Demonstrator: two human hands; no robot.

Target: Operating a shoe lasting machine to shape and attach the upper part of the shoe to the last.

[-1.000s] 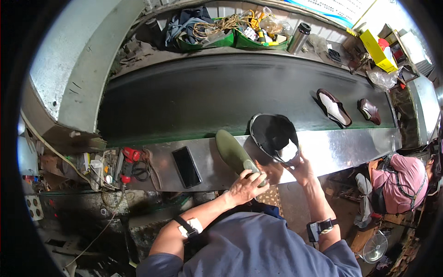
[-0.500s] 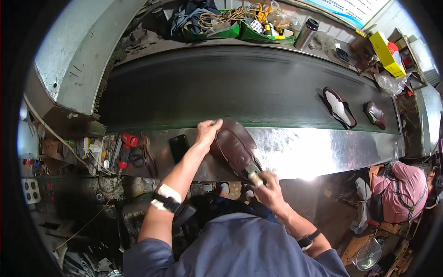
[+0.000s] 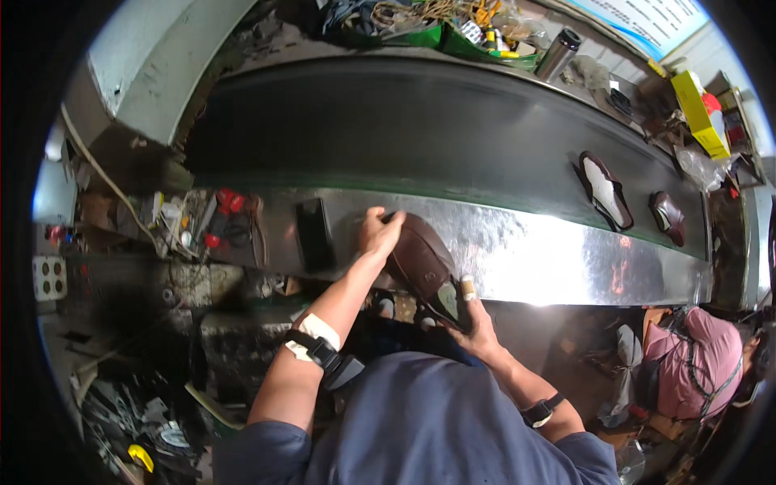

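A dark brown leather shoe upper (image 3: 420, 257) is held over the near edge of a shiny metal ledge (image 3: 509, 242). Inside its heel opening shows a green shoe last (image 3: 449, 301). My left hand (image 3: 380, 234) grips the toe end, thumb and fingers closed round it. At the heel end my right hand (image 3: 478, 330) is closed on the shoe, with the thumb up along its right side and the other fingers partly hidden beneath. Tan tape (image 3: 468, 288) wraps that thumb. A black phone (image 3: 314, 233) lies on the ledge left of my left hand.
Beyond the ledge runs a wide dark belt (image 3: 388, 121), with two brown shoes, one nearer (image 3: 605, 191) and one farther right (image 3: 668, 218). Green bins (image 3: 465, 47) and a steel thermos (image 3: 558, 55) stand behind it. A red tool (image 3: 231, 200) lies left. A person in pink (image 3: 697, 364) is at lower right.
My right hand has shifted its hold at the heel, the taped thumb now pointing up along the shoe's side. The left hand keeps the toe. The whole view has turned slightly.
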